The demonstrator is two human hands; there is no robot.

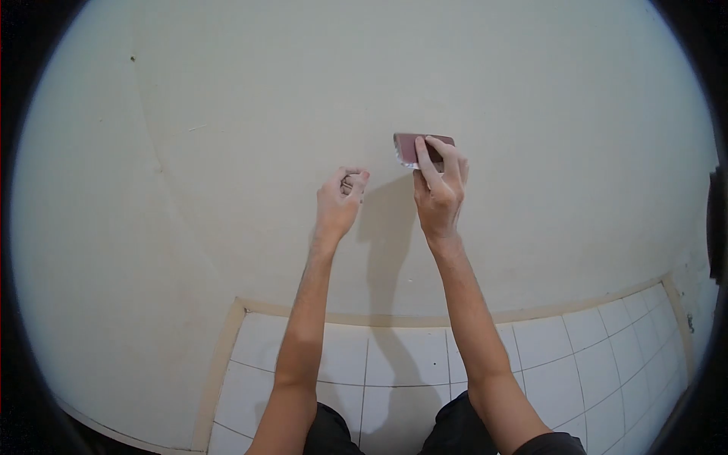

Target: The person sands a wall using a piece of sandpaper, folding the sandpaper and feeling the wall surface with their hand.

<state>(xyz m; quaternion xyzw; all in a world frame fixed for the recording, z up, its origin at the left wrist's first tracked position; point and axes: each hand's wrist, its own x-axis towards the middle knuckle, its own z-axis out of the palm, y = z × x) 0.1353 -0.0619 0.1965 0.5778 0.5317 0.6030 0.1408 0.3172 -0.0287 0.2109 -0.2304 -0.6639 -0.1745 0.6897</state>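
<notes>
My right hand (440, 178) grips a flat, reddish-brown sanding block (407, 147) against the pale wall, fingers over its face and thumb at its lower edge. White dust or a torn white edge shows along the block's lower left side. To the left, my left hand (341, 199) is held in front of the wall with its fingers curled in and the thumb near the fingertips. I see no object in it, though the palm is hidden. Both hands look whitened at the fingers.
The cream wall (288, 98) fills most of the view, with a small dark hole (133, 58) at upper left. Below it, a tan border strip (394, 321) edges the white floor tiles (406, 353). A dark object (717, 226) stands at the right edge.
</notes>
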